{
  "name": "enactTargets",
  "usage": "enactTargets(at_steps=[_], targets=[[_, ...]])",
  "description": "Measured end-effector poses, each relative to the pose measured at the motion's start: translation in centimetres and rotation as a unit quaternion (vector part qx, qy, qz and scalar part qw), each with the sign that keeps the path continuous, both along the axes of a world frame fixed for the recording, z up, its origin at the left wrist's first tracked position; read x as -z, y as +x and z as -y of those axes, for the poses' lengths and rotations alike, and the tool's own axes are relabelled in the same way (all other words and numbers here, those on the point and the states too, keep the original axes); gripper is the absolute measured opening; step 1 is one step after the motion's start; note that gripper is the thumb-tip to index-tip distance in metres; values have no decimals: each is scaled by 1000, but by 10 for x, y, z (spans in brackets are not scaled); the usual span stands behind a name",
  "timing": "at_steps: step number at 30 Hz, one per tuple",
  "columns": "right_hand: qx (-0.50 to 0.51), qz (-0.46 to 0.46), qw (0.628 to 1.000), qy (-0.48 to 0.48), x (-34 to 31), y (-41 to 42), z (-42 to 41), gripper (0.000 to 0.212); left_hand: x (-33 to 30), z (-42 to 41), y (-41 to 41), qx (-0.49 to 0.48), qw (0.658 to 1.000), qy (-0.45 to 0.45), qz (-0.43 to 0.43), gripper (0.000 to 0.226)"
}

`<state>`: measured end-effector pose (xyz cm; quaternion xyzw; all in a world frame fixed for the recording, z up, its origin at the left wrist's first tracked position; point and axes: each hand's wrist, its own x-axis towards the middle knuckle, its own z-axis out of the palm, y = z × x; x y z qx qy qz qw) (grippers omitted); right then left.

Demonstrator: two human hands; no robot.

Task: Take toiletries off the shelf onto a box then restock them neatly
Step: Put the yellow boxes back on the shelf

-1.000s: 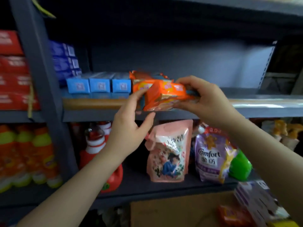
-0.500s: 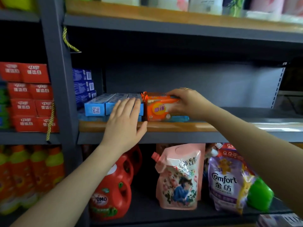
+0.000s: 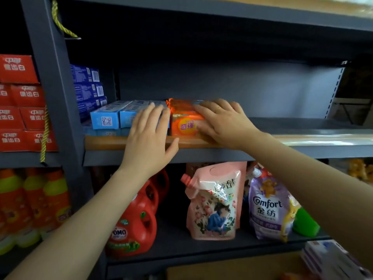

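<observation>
To the left of our hands a row of blue toothpaste boxes point(image 3: 105, 118) lies on the shelf point(image 3: 302, 139), long axes running front to back, printed ends facing us. Our left hand point(image 3: 150, 136) is flat and open, fingers straight and close together over the rightmost box's front end, gripping nothing; we cannot tell how firmly it presses. Just to its right, touching the boxes, sits the orange soap pack point(image 3: 186, 122), its label toward us and its long axis apparently running back into the shelf. Our right hand point(image 3: 221, 120) lies on the pack's top and right side, fingers spread and only lightly bent, resting rather than clamping. Both hands sit close, the right nearer the soap, so we judge squaring it up falls to that hand.
</observation>
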<state>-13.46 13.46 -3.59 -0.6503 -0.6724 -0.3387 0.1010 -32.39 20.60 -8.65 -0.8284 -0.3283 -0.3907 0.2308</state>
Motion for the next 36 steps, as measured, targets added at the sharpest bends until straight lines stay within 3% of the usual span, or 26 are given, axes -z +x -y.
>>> enactTargets(at_steps=[4,7,11,16,18,22,27,36], targets=[[-66,-43,993,86,19,10,51,56,17,24,11,111,991,59,39,53],[-64,-45,995,62,46,33,109,39,45,47,28,208,974,74,47,42],[-12,-146,986,-75,82,78,194,36,92,87,65,325,946,7,-8,26],[93,-301,945,-92,136,115,297,28,143,147,117,432,890,-119,-86,29],[119,-321,934,-105,163,125,330,25,162,170,133,442,873,-176,-107,33],[124,-324,922,-171,200,142,364,42,194,209,156,438,849,-264,-133,36],[91,-280,924,-245,212,161,350,56,209,241,174,430,847,-281,-138,35],[91,-204,904,-366,213,181,336,89,210,269,194,356,824,-428,-105,50]])
